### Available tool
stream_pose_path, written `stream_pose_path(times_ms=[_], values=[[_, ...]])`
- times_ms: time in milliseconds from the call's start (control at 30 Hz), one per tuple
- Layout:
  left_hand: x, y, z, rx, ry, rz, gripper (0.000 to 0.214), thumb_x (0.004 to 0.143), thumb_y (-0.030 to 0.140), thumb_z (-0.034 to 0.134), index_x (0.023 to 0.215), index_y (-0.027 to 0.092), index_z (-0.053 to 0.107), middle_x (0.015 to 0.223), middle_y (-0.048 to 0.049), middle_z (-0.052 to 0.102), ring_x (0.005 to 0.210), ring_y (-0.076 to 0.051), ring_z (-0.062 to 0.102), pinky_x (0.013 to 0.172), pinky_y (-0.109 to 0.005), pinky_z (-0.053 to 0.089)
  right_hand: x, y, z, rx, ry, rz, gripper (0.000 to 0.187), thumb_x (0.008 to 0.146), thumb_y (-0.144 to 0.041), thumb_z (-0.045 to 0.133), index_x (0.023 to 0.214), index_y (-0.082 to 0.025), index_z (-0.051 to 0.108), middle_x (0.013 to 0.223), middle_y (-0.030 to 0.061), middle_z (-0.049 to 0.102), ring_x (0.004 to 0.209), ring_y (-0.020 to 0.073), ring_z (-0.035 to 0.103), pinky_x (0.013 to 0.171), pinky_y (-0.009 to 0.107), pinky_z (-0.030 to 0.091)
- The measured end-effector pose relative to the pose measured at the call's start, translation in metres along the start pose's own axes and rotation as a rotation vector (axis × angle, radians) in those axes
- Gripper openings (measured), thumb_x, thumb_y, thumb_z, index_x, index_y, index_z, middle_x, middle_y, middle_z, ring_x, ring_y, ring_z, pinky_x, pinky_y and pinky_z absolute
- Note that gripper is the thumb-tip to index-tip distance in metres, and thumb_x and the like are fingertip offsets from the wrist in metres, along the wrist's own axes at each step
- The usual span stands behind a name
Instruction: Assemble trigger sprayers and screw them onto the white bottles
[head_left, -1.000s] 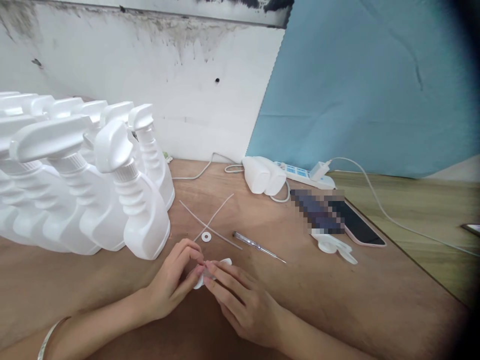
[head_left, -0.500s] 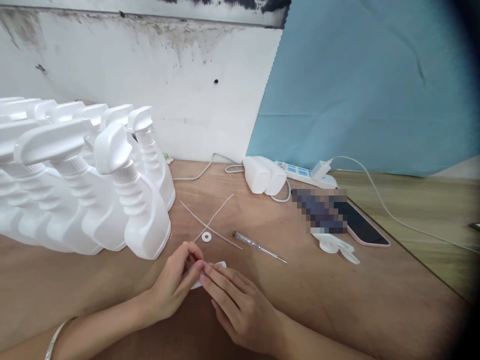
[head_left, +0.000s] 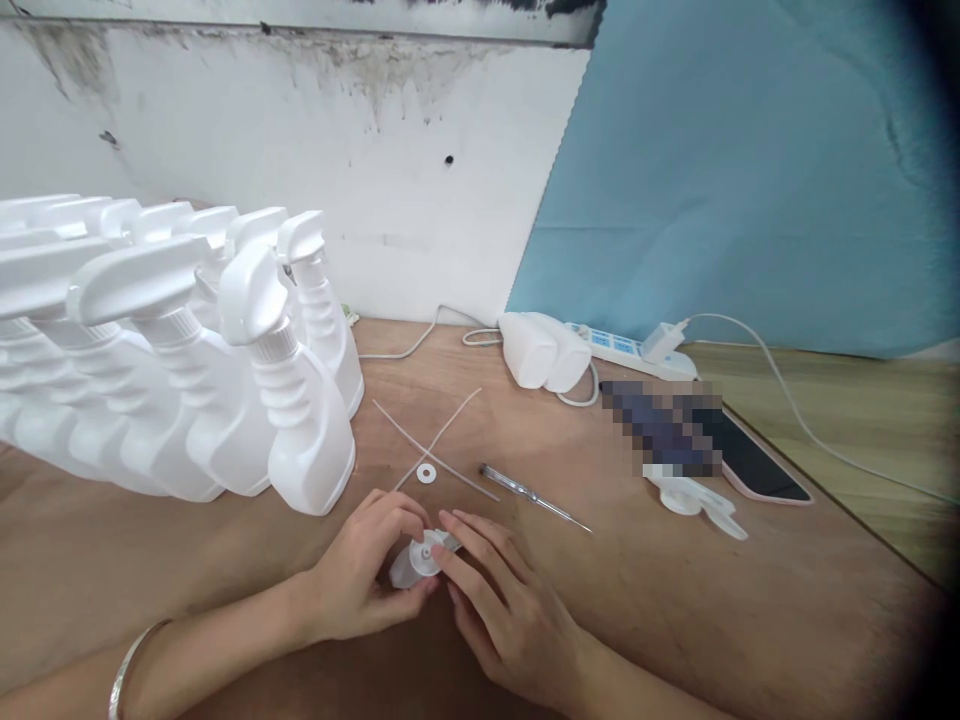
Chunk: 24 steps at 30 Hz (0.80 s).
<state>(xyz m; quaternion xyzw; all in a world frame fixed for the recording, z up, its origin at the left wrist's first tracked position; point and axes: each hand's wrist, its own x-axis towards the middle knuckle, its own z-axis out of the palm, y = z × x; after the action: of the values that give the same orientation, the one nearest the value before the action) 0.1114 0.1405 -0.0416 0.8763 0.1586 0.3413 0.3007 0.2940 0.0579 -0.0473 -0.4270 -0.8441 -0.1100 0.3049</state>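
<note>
My left hand [head_left: 360, 580] and my right hand [head_left: 502, 610] meet low on the wooden table [head_left: 675, 620], both pinched on a small white spray-head part [head_left: 417, 562] held between the fingertips. Its round end faces up towards me. Just beyond the hands lie two thin clear dip tubes [head_left: 442, 450] crossed in an X, with a small white washer [head_left: 427, 472] beside them. A slim screwdriver [head_left: 534, 496] lies to the right of the tubes.
Several white trigger spray bottles [head_left: 187, 360] stand in rows at the left. A white bottle [head_left: 544, 350] lies on its side at the back by a power strip [head_left: 622, 350] and cables. A phone [head_left: 757, 465] and another white spray head [head_left: 701, 500] lie at the right.
The white part has been turned in my fingers, so its round end now shows. The view has shifted slightly, so everything sits a little further right.
</note>
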Motion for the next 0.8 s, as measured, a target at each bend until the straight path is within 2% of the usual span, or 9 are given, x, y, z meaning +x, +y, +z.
stream_pose_path(times_ms=[167, 267, 400, 600, 800], values=[[0.0024, 0.0030, -0.0017, 0.146, -0.006, 0.161, 0.013, 0.075, 0.022, 0.058, 0.084, 0.018, 0.049, 0.083, -0.0039, 0.058, 0.075, -0.014, 0.052, 0.069, -0.029, 0.038, -0.0005, 0.0011, 0.0004, -0.031, 0.013, -0.010, 0.031, 0.075, -0.013, 0.046, 0.104, -0.015, 0.055, 0.119, 0.0142, 0.053, 0.120, 0.0280, 0.040, 0.092, 0.049, 0.041], [0.0017, 0.0008, -0.0014, 0.196, -0.014, 0.231, 0.013, 0.079, 0.026, 0.055, 0.089, 0.018, 0.053, 0.085, -0.0049, 0.059, 0.074, -0.014, 0.053, 0.071, -0.031, 0.037, -0.0005, 0.0013, 0.0007, -0.011, -0.012, -0.017, 0.026, 0.075, -0.017, 0.047, 0.100, -0.016, 0.057, 0.113, 0.0128, 0.056, 0.116, 0.0273, 0.043, 0.091, 0.047, 0.042], [0.0004, -0.0043, -0.0009, 0.205, 0.002, 0.260, 0.014, 0.082, 0.030, 0.054, 0.089, 0.018, 0.055, 0.087, -0.0052, 0.061, 0.073, -0.014, 0.054, 0.070, -0.032, 0.036, 0.0006, 0.0015, 0.0000, 0.009, -0.025, -0.001, 0.029, 0.074, -0.014, 0.048, 0.102, -0.016, 0.058, 0.112, 0.0119, 0.056, 0.112, 0.0259, 0.045, 0.087, 0.042, 0.046], [-0.0001, -0.0054, -0.0035, 0.265, -0.031, 0.296, 0.010, 0.082, 0.026, 0.055, 0.085, 0.017, 0.057, 0.087, -0.0061, 0.061, 0.073, -0.015, 0.052, 0.068, -0.032, 0.037, 0.0009, 0.0025, -0.0003, 0.022, -0.020, 0.019, 0.027, 0.076, -0.014, 0.046, 0.101, -0.017, 0.058, 0.111, 0.0107, 0.056, 0.108, 0.0241, 0.045, 0.084, 0.040, 0.046], [0.0014, -0.0045, -0.0043, 0.336, 0.000, 0.340, 0.008, 0.081, 0.025, 0.055, 0.082, 0.017, 0.056, 0.089, -0.0060, 0.062, 0.072, -0.015, 0.050, 0.066, -0.031, 0.037, 0.0033, 0.0020, 0.0034, 0.010, -0.011, 0.066, 0.019, 0.079, -0.017, 0.049, 0.095, -0.019, 0.058, 0.106, 0.0068, 0.060, 0.102, 0.0221, 0.048, 0.081, 0.036, 0.044]])
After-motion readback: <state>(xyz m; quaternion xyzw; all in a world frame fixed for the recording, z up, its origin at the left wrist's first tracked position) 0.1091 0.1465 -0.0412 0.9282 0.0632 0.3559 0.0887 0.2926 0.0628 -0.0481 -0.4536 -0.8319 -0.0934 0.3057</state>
